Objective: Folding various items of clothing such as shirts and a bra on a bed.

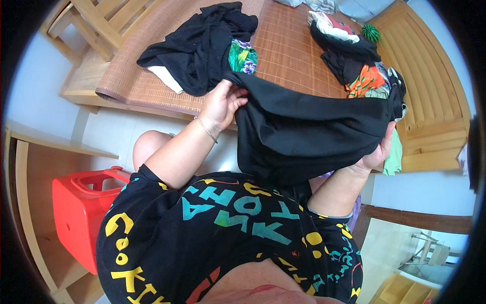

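Note:
A smooth black garment (309, 126) is stretched between my two hands in front of my chest, its lower part hanging in folds. At its left end, my left hand (223, 104) pinches the top edge between thumb and curled fingers. The opposite end is gripped by my right hand (378, 149), whose fingers are mostly behind the cloth. Whether it is trousers or a skirt I cannot tell. Just beyond my left hand lies a heap of black clothing (195, 55), with a green floral cloth (244, 57) beside it.
A woven brown mat (288, 40) covers the bed. At its right are piled black clothes (347, 58), an orange patterned cloth (365, 81) and a hanging light green cloth (394, 152), near a green striped ball (370, 33). A red stool (76, 213) stands at my left.

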Available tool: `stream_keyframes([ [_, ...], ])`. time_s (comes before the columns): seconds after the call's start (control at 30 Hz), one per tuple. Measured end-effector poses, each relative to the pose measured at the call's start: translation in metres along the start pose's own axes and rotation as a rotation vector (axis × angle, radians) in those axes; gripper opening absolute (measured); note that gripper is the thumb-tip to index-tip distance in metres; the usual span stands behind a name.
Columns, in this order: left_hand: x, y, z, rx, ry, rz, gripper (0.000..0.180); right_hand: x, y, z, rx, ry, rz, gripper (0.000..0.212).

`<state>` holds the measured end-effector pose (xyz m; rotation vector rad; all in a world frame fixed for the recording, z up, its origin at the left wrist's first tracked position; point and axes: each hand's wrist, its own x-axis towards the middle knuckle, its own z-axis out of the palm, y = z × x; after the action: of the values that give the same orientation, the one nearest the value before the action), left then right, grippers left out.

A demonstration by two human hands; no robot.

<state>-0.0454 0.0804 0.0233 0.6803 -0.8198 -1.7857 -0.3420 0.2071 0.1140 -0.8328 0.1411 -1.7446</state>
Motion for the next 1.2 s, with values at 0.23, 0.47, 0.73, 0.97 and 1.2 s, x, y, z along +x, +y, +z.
stream_keyframes([
  [0.23, -0.011, 0.022, 0.026, -0.445, -0.289, -0.339, 0.1, 0.0, 0.006, 0.004, -0.003, 0.066, -0.039, 0.052],
  [0.47, -0.021, 0.039, 0.008, -0.578, -0.457, -0.512, 0.086, 0.005, -0.016, -0.044, -0.043, -0.062, 0.028, 0.049],
  [0.73, -0.016, 0.114, 0.012, -0.393, -0.58, -0.132, 0.077, 0.01, -0.01, -0.022, -0.171, 0.305, -0.068, 0.05],
  [0.97, -0.019, 0.136, 0.024, -0.126, -0.575, 0.169, 0.062, 0.016, -0.003, -0.009, -0.388, 0.429, -0.126, 0.047],
  [1.2, -0.005, 0.19, 0.012, 0.815, -0.332, 0.254, 0.035, 0.063, -0.03, 0.022, -1.066, 0.471, -0.189, 0.038],
])
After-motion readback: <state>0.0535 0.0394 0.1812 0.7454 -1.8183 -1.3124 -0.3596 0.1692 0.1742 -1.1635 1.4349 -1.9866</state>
